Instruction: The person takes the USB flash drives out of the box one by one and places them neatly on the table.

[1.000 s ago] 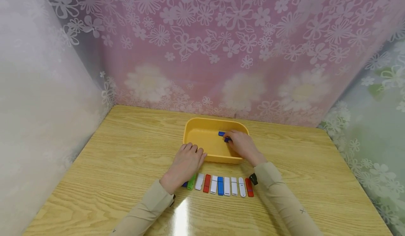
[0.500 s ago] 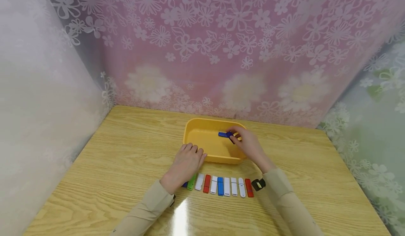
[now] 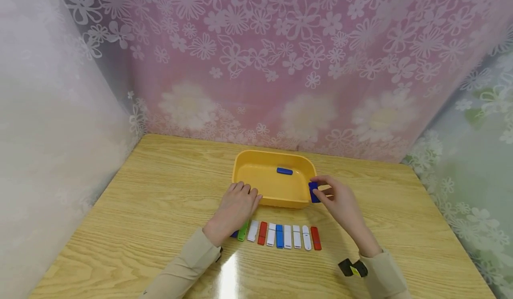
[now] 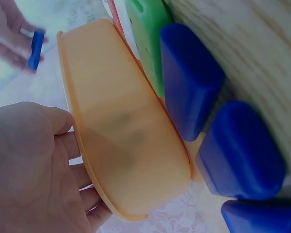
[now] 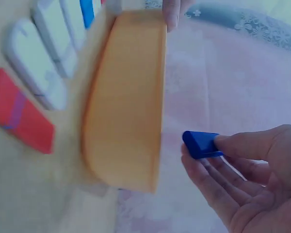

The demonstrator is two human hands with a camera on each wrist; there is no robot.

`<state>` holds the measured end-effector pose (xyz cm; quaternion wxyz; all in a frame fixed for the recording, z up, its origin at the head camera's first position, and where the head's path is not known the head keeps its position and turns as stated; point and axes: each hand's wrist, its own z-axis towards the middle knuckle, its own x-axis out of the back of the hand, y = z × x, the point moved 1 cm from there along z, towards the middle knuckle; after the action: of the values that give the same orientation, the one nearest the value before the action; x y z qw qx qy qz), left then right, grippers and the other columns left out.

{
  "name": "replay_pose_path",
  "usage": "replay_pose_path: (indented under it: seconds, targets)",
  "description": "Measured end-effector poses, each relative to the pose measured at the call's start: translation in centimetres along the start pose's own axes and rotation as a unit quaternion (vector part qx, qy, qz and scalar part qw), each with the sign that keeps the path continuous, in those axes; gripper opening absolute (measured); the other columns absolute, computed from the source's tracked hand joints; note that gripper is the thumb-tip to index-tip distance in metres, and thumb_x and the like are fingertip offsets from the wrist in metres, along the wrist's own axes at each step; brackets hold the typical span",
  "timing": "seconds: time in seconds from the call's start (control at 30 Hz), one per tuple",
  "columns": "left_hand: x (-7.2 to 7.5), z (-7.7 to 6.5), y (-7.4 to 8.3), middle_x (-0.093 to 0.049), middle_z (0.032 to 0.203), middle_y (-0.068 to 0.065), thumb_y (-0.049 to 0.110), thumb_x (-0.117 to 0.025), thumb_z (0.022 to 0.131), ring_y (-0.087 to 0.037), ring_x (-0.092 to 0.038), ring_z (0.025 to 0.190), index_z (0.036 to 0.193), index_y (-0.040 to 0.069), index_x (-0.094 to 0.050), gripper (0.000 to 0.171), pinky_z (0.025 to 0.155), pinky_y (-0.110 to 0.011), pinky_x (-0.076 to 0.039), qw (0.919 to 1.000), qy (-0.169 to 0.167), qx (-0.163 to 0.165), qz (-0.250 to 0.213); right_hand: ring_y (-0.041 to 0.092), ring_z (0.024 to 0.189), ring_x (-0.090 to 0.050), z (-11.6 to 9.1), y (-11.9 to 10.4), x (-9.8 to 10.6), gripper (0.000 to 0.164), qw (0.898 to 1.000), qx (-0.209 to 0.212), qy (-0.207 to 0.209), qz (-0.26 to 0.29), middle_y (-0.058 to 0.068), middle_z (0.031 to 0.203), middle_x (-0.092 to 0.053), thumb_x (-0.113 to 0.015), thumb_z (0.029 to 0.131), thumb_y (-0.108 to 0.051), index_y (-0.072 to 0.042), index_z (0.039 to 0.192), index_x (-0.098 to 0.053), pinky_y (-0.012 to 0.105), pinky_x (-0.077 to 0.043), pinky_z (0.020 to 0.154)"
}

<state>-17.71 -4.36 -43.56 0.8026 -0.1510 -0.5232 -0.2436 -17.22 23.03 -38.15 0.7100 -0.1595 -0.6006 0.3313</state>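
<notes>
My right hand [image 3: 342,207] pinches a dark blue USB flash drive [image 3: 314,193] between thumb and fingers, just above the right front corner of a yellow plastic bin [image 3: 280,202]. In the right wrist view that flash drive [image 5: 200,144] is held off the bin's outer wall [image 5: 126,92]. My left hand [image 3: 235,206] grips the bin's front rim near its left corner, fingers over the edge. Inside the bin lies one blue flash drive [image 3: 284,171]. The left wrist view shows my left hand [image 4: 34,165] at the rim, with blue flash drives [image 4: 190,77] standing nearby.
A row of flash drives lies in front of the bin: green [image 3: 243,231], white [image 3: 287,236], light blue [image 3: 279,236] and red [image 3: 315,238] ones. My left forearm hides the row's left end. A floral curtain [image 3: 256,67] hangs behind the wooden table [image 3: 180,165].
My right hand has picked the dark blue flash drive out of the bin and moved right and toward me, past the rim. The left hand has stayed on the rim.
</notes>
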Motion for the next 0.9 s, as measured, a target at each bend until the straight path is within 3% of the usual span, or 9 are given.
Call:
replay_pose_path:
  seconds: [0.27,0.43,0.53,0.9]
  targets:
    - [0.0,0.0,0.0,-0.062,0.081,-0.004,0.030,-0.054,0.106,-0.023,-0.057,0.081,0.086,0.012,-0.065,0.030,0.082,-0.037,-0.048,1.0000,0.009,-0.005,-0.001,0.027,0.083,-0.072,-3.4,2.2,0.3,0.026,0.996,-0.051,-0.063,-0.031,0.017,0.109,-0.070,-0.069,0.094,-0.003,-0.005,0.120,-0.069,0.034,-0.059,0.065]
    - [-0.1,0.0,0.0,-0.062,0.080,-0.004,0.030,-0.054,0.106,-0.023,-0.057,0.081,0.086,0.011,-0.065,0.030,0.081,-0.037,-0.048,0.9998,0.017,-0.005,-0.002,0.022,0.082,-0.070,-4.7,3.5,-0.6,0.024,0.985,-0.109,-0.124,-0.053,0.013,0.108,-0.071,-0.070,0.093,-0.004,-0.005,0.117,-0.070,0.032,-0.056,0.064]
    - [-0.1,-0.1,0.0,-0.063,0.081,-0.004,0.030,-0.054,0.106,-0.023,-0.058,0.082,0.086,0.010,-0.066,0.030,0.082,-0.037,-0.048,0.9999,0.016,-0.003,-0.003,0.019,0.081,-0.068,-5.0,3.9,-1.1,0.023,0.979,-0.133,-0.141,-0.064,0.012,0.109,-0.071,-0.070,0.093,-0.004,-0.006,0.116,-0.071,0.033,-0.054,0.064]
    - [-0.1,0.0,0.0,-0.063,0.081,-0.005,0.029,-0.053,0.107,-0.024,-0.058,0.083,0.085,0.009,-0.065,0.031,0.083,-0.038,-0.048,0.9999,0.010,-0.001,-0.003,0.017,0.078,-0.065,-5.6,4.3,-1.2,0.020,0.978,-0.119,-0.147,-0.087,0.006,0.099,-0.062,-0.073,0.090,-0.002,-0.006,0.110,-0.072,0.031,-0.051,0.061]
